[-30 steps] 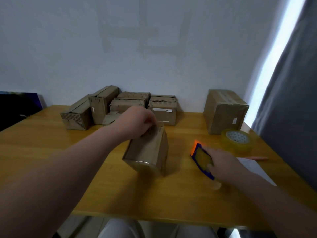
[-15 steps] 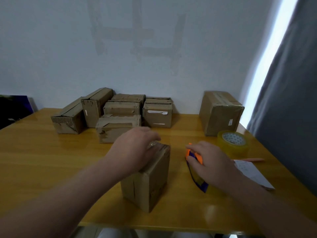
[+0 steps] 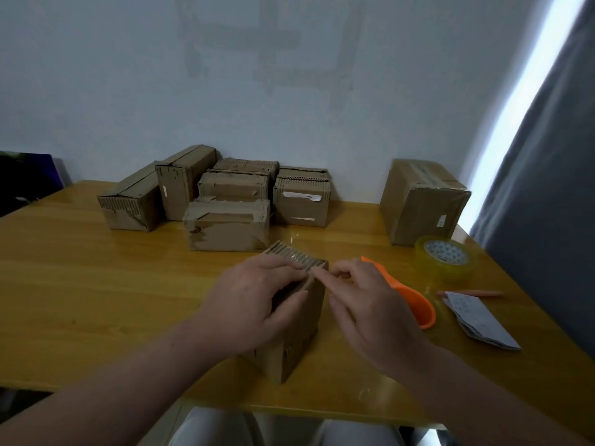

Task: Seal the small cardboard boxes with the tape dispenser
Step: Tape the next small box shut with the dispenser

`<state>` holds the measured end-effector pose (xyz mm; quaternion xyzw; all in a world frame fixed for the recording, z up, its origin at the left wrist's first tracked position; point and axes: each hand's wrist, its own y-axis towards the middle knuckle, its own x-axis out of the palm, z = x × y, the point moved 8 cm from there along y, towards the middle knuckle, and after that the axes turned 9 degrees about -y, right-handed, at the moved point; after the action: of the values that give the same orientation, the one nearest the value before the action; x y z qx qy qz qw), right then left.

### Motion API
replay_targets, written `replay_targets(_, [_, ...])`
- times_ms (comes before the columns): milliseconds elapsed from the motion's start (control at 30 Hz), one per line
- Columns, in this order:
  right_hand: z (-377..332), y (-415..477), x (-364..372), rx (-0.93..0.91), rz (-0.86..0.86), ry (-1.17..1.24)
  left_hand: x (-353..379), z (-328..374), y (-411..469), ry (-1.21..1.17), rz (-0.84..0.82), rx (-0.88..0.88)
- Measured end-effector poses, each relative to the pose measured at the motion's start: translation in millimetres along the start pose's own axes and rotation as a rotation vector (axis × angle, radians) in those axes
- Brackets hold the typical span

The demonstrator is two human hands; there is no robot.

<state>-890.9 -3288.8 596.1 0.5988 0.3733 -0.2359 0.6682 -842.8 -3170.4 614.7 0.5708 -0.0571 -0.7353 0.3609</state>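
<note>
While the left hand point(image 3: 254, 300) clasps the small brown cardboard box point(image 3: 302, 336) and the right hand point(image 3: 367, 304) pinches its top edge, an uneven grip could crease the clear tape point(image 3: 291, 256).

Wooden surface point(image 3: 96, 300), yellow-brown, glossy. Pale wall point(image 3: 128, 75) behind it, with faint rectangular marks on the paint. Grey curtain point(image 3: 553, 188) on the right, with a bright strip of daylight point(image 3: 515, 101) along its inner edge. Dark panel point(image 3: 22, 178) at the far left edge, cut off by the frame, can't tell what it is. Bigger cardboard box point(image 3: 418, 201) at back right, taped over the top, small white sticker on its front. Loose roll of clear yellowish tape point(image 3: 446, 257) lies flat just in front of it. Pinkish pencil point(image 3: 473, 293) beside the roll, touching a folded white paper point(image 3: 476, 320) near the right edge.
</note>
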Motion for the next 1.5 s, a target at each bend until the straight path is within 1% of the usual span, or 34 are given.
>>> replay_targets(100, [5.4, 7.0, 2.4, 0.028, 0.009, -0.034, 0.4, 0.5, 0.8, -0.018, 0.010, 0.009])
replay_targets(200, [6.1, 12.4, 9.3, 0.022, -0.024, -0.074, -0.1, 2.1, 0.6, -0.013, 0.020, 0.013])
replay_targets(233, [6.5, 13.9, 9.5, 0.031, -0.017, -0.047, -0.3, 2.3, 0.1, -0.014, 0.021, 0.011])
replay_targets(267, [8.6, 15.3, 6.6, 0.057, 0.024, 0.011, -0.3, 2.5, -0.4, -0.013, 0.019, 0.010])
replay_targets(333, [19.4, 17.0, -3.0, 0.191, 0.160, 0.187, -0.8, 2.8, -1.2, -0.010, 0.024, 0.009])
replay_targets(367, [26.7, 16.6, -5.1, 0.296, 0.201, 0.270, -1.1, 2.7, -1.7, -0.009, 0.028, 0.010])
replay_targets(400, [34.9, 16.3, -1.8, 0.416, 0.187, 0.354, -1.0, 2.5, -2.0, -0.010, 0.028, 0.009])
replay_targets(433, [40.8, 16.4, 7.6, 0.539, 0.096, 0.448, -0.7, 2.3, -2.1, -0.011, 0.025, 0.007])
replay_targets(500, [43.2, 13.8, 35.5, 0.743, -0.167, 0.692, -0.4, 1.9, -2.4, -0.010, 0.020, 0.008])
replay_targets(533, [40.4, 13.3, 44.8, 0.795, -0.241, 0.815, -0.4, 1.8, -2.5, -0.009, 0.020, 0.012])
replay_targets(567, [38.6, 14.3, 50.6, 0.823, -0.273, 0.890, -0.3, 1.8, -2.7, -0.008, 0.020, 0.013])
replay_targets(600, [38.9, 15.7, 53.5, 0.836, -0.277, 0.902, -0.2, 1.7, -2.9, -0.008, 0.018, 0.015])
replay_targets(667, [40.0, 18.8, 55.5, 0.846, -0.267, 0.851, 0.1, 1.9, -2.9, -0.009, 0.015, 0.020])
replay_targets(733, [40.3, 23.4, 54.1, 0.820, -0.258, 0.793, 0.3, 2.0, -2.5, -0.010, 0.010, 0.024])
replay_targets(800, [41.4, 29.0, 48.0, 0.758, -0.230, 0.686, 0.8, 1.7, -2.4, -0.003, 0.006, 0.031])
replay_targets(933, [37.2, 37.3, 32.5, 0.583, -0.153, 0.360, 0.1, 2.1, -3.0, -0.013, 0.004, 0.049])
replay_targets(1000, [36.5, 37.2, 29.8, 0.546, -0.098, 0.295, -0.6, 1.8, -2.6, -0.033, -0.012, 0.054])
replay_targets(1067, [39.5, 34.7, 31.6, 0.564, -0.064, 0.288, -1.2, 0.3, -3.0, -0.057, -0.030, 0.058])
replay_targets(1200, [51.6, 27.4, 29.3, 0.775, -0.038, 0.532, -3.1, -3.6, -2.5, -0.093, -0.065, 0.072])
replay_targets(1267, [51.2, 31.4, 25.5, 0.760, -0.071, 0.554, -6.7, -6.6, -0.4, -0.114, -0.069, 0.076])
replay_targets(1333, [46.9, 38.2, 25.1, 0.697, -0.160, 0.492, -15.8, -10.0, 2.7, -0.093, 0.018, 0.066])
replay_targets(1367, [44.8, 41.1, 27.0, 0.675, -0.201, 0.465, -23.0, -14.2, 5.1, -0.068, 0.093, 0.007])
replay_targets(1433, [41.4, 45.4, 28.7, 0.671, -0.232, 0.457, -32.8, -33.7, 8.7, -0.053, 0.204, -0.207])
replay_targets(1467, [41.1, 46.0, 29.0, 0.689, -0.223, 0.476, -31.3, -47.3, 9.3, -0.076, 0.197, -0.334])
replay_targets(1500, [41.2, 45.9, 30.0, 0.712, -0.208, 0.501, -26.6, -61.2, 9.4, -0.117, 0.154, -0.441])
